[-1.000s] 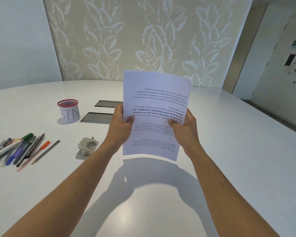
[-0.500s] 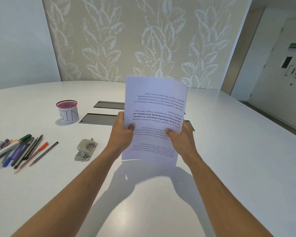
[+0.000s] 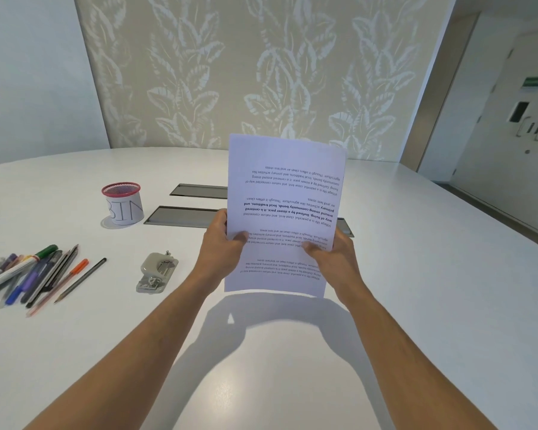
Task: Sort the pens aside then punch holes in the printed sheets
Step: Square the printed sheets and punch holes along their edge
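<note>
**Sheets held upright above the table**

The sheets [image 3: 284, 212] are gripped by both hands, lifted clear of the table [image 3: 416, 305], printed text upside down. The left hand [image 3: 221, 252] is curled round the left edge, thumb pressed on the front; the right hand [image 3: 331, 259] is clamped likewise on the right edge. To the left, the punch [image 3: 156, 273] lies flat, and the pens [image 3: 31, 274] are grouped further left. Beyond them, a cup [image 3: 123, 204] marked BIN is set upright
</note>
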Demonstrator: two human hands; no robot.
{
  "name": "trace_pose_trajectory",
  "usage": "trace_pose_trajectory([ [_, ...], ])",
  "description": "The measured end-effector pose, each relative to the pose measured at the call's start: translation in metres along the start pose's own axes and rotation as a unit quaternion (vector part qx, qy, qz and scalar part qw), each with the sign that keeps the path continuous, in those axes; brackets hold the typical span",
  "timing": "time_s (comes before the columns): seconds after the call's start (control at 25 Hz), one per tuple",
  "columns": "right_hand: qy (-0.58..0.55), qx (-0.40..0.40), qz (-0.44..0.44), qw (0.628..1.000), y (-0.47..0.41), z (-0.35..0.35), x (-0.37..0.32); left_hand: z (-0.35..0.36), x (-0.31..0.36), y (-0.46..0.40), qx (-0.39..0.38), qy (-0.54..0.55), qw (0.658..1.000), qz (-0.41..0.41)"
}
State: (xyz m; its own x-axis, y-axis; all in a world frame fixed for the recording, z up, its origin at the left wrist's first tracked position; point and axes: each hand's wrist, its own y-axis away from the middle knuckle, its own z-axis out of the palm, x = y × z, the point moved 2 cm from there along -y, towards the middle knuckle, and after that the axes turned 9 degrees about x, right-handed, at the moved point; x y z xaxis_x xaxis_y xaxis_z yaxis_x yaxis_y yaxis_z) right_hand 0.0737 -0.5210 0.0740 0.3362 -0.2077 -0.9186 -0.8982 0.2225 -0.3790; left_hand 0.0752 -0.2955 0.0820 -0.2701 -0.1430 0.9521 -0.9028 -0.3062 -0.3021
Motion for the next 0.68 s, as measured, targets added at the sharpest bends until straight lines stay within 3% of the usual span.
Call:
trace_pose_trajectory([
  [0.2, -0.113, 0.011, 0.090, 0.989, 0.001, -0.015, 0.006, -0.005, 0.006, -0.005, 0.012, 0.067, 0.998, -0.016],
  [0.36, -0.232, 0.044, 0.236, 0.943, 0.016, -0.025, 0.030, 0.000, 0.010, -0.005, 0.028, 0.164, 0.984, -0.058],
  [0.56, -0.416, -0.020, 0.183, 0.891, 0.037, 0.007, 0.029, 0.019, 0.009, 0.005, 0.039, 0.253, 0.959, -0.118],
  [0.68, -0.445, -0.008, 0.134, 0.885, 0.037, 0.022, 0.018, 0.029, 0.005, 0.013, 0.026, 0.277, 0.950, -0.143],
])
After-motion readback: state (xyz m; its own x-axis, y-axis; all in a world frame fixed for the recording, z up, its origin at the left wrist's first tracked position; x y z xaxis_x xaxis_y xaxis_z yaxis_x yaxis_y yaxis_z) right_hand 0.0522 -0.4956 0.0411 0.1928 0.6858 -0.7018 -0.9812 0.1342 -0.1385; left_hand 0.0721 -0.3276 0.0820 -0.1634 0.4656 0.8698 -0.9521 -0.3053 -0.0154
